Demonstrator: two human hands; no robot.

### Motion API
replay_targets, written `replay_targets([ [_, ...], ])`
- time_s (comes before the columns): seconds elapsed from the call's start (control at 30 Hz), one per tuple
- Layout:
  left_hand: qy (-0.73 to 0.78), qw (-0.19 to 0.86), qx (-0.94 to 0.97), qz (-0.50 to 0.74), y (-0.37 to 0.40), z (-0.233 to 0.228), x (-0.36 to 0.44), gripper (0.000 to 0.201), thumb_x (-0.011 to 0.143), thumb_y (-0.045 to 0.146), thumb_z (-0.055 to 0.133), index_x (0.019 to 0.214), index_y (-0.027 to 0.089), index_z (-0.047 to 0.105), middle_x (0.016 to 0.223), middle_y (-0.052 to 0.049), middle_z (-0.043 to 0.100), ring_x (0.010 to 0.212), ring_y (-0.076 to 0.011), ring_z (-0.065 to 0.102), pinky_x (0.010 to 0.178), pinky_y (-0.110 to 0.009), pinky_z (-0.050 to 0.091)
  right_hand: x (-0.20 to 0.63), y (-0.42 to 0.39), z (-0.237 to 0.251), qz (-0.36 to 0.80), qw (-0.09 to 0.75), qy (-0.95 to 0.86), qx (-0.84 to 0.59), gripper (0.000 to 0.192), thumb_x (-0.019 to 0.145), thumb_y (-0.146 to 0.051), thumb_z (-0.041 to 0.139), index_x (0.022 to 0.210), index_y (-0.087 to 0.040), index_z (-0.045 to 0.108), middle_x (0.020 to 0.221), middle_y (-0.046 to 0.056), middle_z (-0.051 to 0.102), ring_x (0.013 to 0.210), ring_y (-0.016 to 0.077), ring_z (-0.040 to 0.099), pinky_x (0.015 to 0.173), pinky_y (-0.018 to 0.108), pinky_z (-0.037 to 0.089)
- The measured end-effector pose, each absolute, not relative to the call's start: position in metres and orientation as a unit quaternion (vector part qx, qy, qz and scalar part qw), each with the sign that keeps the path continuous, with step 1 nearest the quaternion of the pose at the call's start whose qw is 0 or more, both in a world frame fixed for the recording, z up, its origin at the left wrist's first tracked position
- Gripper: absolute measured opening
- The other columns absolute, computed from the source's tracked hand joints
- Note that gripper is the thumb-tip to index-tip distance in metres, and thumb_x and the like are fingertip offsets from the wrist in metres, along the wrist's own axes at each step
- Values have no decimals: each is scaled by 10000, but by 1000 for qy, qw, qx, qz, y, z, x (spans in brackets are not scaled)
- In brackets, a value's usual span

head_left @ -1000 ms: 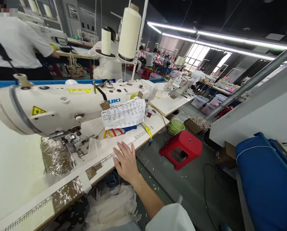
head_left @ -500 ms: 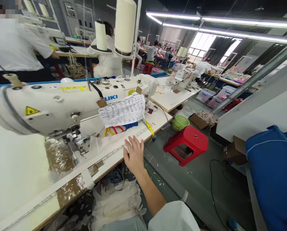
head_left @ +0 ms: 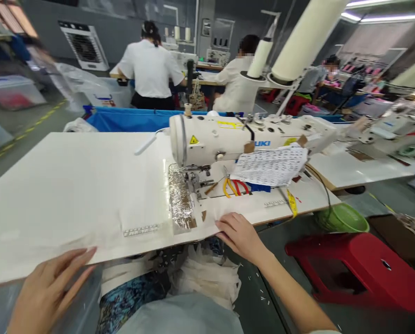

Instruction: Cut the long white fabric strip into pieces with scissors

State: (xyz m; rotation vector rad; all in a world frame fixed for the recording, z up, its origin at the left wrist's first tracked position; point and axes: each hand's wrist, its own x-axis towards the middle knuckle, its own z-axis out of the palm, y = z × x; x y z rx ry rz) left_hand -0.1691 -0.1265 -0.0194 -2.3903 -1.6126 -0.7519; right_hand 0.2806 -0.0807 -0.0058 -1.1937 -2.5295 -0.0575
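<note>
My left hand (head_left: 52, 290) is at the table's front edge on the left, fingers stretched out and slightly apart, with fingertips over thin white cloth (head_left: 106, 234). The cloth is pale against the white tabletop, so its outline is hard to make out. My right hand (head_left: 240, 236) rests palm down at the front edge, right of the needle area, its bent fingers touching white material. Behind it stands a white sewing machine (head_left: 202, 137). Yellow-and-red-handled pliers (head_left: 233, 187) lie beneath the machine arm, near a written paper sheet (head_left: 272, 164) fixed to the machine.
A yellow tape measure (head_left: 292, 203) hangs over the table's edge. To the right are a red stool (head_left: 364, 264) and a green basket (head_left: 346, 219). White fabric scraps (head_left: 207, 273) are heaped below the table. Several people sit at other machines behind.
The view has swung left, bringing my left hand into sight at the table edge. My right hand has moved from the ruler area to nearer the needle area.
</note>
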Motion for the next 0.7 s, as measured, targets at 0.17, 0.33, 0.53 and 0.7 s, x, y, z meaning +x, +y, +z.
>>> replay_targets([
  [0.17, -665, -187, -671, -269, -143, -5, -156, 200, 858, 449, 532, 859, 275, 632, 818, -1, 661, 757, -207, 596, 653, -275, 472, 279, -87, 19, 150, 177, -860, -455, 249, 984, -247, 359, 977, -186, 601, 799, 67, 617, 715, 193, 567, 635, 303, 447],
  [0.33, -623, -544, -512, -234, -139, 22, -120, 472, 842, 643, 465, 811, 182, 561, 652, 16, 531, 551, -124, 443, 493, -206, 357, 261, -88, 56, 384, 155, -762, -498, 346, 978, -390, 395, 1281, -240, 471, 523, -78, 410, 429, 126, 391, 423, 221, 311],
  [0.53, -561, -612, -515, -214, -125, 22, -83, 476, 805, 613, 546, 896, 156, 642, 762, -23, 591, 646, -144, 486, 538, -210, 345, 206, -91, 78, 309, 87, -891, -320, 357, 948, -182, 352, 1275, -198, 495, 1089, 79, 663, 900, 182, 627, 755, 279, 487],
  [0.7, -545, -570, -566, -240, -118, 19, -70, 443, 814, 577, 525, 796, 148, 636, 714, -15, 552, 652, -137, 462, 542, -211, 332, 172, -89, 84, 91, -14, -971, -222, 268, 801, 13, 427, 891, -157, 615, 758, 48, 622, 684, 179, 555, 609, 293, 400],
])
